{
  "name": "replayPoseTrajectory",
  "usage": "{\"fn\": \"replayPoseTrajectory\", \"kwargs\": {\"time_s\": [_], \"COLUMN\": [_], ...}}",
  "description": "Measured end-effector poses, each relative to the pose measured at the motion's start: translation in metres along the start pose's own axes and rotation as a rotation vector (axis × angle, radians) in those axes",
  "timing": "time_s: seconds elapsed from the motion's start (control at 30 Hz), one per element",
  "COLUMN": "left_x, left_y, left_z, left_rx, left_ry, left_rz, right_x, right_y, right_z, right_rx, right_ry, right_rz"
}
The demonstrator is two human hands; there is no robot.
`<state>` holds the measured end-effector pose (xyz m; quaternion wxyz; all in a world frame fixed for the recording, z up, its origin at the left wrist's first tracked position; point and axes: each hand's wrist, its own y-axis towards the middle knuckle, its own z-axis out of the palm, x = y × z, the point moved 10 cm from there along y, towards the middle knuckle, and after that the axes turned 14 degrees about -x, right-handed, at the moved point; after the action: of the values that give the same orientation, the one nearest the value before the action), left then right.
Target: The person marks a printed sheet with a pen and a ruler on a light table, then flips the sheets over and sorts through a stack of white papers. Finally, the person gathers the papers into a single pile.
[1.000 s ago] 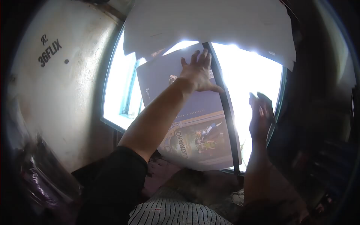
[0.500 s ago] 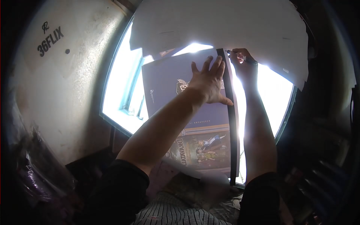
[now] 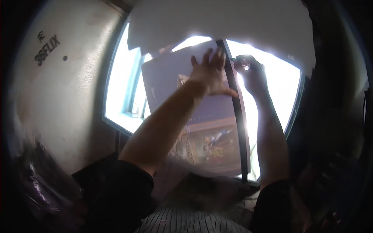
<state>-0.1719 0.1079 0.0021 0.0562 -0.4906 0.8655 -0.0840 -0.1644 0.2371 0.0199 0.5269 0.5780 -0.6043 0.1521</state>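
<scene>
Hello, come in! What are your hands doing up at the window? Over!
Left hand flat on purple poster. Right hand pinching small dark thing at black strip. White sheet overhangs above.

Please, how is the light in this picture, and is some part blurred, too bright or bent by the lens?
Head view: strong backlight; the window is blown out to white, so the left hand and right hand look dark against it. The purple poster stays readable in part. The lower edge and the left side are smeared by blur. The lens is a fisheye: the window frame bows, and the corners are black.
</scene>
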Motion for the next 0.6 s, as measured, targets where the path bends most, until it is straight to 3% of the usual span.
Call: {"fn": "replayPoseTrajectory", "kwargs": {"time_s": [0.03,0.07,0.1,0.2,0.3,0.5,0.6], "left_x": [-0.001,-0.001,0.0,0.002,0.003,0.004,0.002], "left_y": [-0.001,0.0,0.001,0.001,0.003,0.004,0.003], "left_z": [0.006,0.008,0.011,0.019,0.021,0.018,0.019], "left_rx": [0.02,0.008,-0.009,-0.063,-0.101,-0.14,-0.147], "left_ry": [0.012,0.016,0.016,0.008,0.004,0.052,0.075], "left_rz": [-0.013,-0.014,-0.012,-0.006,0.005,0.003,0.033], "right_x": [0.013,0.023,0.012,0.024,0.038,0.066,0.078], "right_y": [-0.018,-0.032,-0.051,-0.1,-0.147,-0.225,-0.254], "right_z": [-0.01,-0.026,-0.032,-0.068,-0.099,-0.157,-0.177], "right_rx": [0.016,-0.023,0.051,0.109,0.095,0.174,0.172], "right_ry": [-0.026,-0.021,0.11,-0.017,-0.036,-0.173,-0.267], "right_rz": [-0.116,-0.084,0.074,0.243,0.171,0.348,0.307]}}
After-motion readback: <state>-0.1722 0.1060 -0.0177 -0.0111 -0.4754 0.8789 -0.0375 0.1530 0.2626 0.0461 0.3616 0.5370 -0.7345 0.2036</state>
